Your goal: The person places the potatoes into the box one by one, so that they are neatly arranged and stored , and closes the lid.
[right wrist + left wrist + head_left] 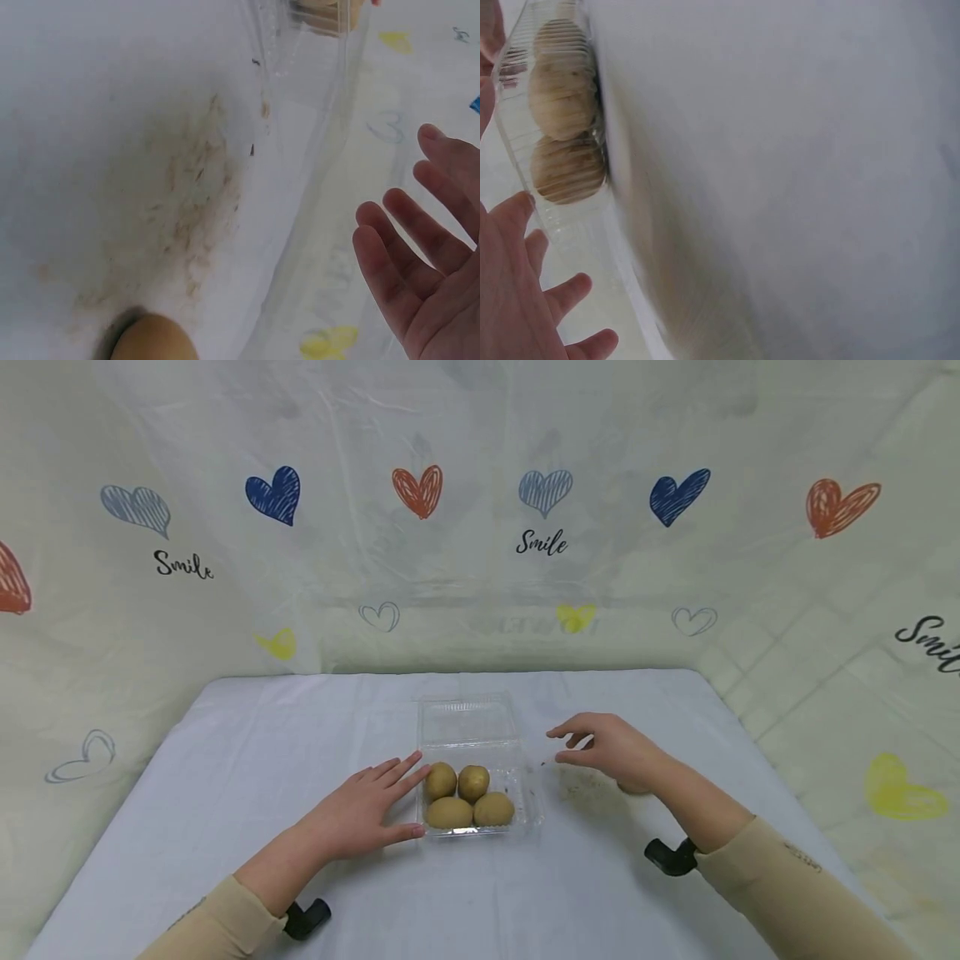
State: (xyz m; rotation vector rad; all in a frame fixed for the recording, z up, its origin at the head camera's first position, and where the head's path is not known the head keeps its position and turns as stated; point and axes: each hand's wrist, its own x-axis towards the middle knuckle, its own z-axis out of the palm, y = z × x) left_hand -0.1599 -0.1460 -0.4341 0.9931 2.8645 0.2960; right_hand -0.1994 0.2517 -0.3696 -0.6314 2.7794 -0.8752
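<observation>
A clear plastic clamshell box (528,797) with several brown potatoes (450,813) in it stands at the middle of the table, its lid (467,720) folded back. My left hand (362,810) is at the box's left side, fingers spread, with thumb and index finger at its edge. Right of the box, my right hand (611,750) hovers above the cloth with loosely bent fingers and nothing in them. Another potato (156,339) lies on the cloth below the right hand; in the head view the wrist mostly hides it.
Brown dirt crumbs (191,199) are scattered on the white tablecloth (480,902) right of the box. A pale backdrop (480,427) printed with hearts hangs behind the table. Black wrist cameras (670,857) stick out below both sleeves.
</observation>
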